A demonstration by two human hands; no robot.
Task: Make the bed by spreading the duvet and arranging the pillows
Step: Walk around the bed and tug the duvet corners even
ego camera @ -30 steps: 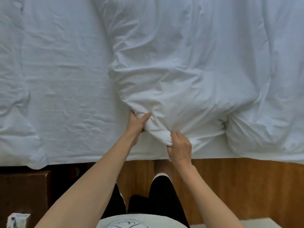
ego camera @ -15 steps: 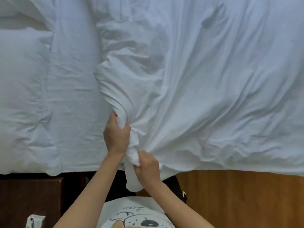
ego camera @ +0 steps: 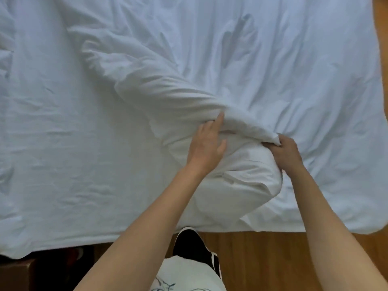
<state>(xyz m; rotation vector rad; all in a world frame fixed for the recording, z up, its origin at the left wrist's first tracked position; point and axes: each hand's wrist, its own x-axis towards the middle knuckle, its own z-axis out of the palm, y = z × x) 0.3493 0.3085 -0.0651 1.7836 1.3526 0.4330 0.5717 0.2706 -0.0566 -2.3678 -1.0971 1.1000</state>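
Observation:
A white duvet (ego camera: 283,85) covers the right and middle of the bed, with a thick twisted fold running from the upper left down to my hands. My right hand (ego camera: 284,153) is shut on the end of that fold near the bed's near edge. My left hand (ego camera: 207,147) lies on the bunched duvet beside it, fingers spread and reaching under the fold. A rounded bulge of duvet (ego camera: 247,177) sits between and below my hands. The white bed sheet (ego camera: 73,154) lies bare on the left. No pillow is clearly visible.
A wooden floor (ego camera: 262,259) runs along the bed's near edge and shows at the top right corner. A dark wooden bedside unit (ego camera: 14,276) stands at the bottom left. My legs and dark shorts (ego camera: 193,246) are close to the bed's edge.
Both hands moved up and right onto the bed with the gathered duvet end. My left hand let go of its grip and now lies open on the fold. The view shifted right.

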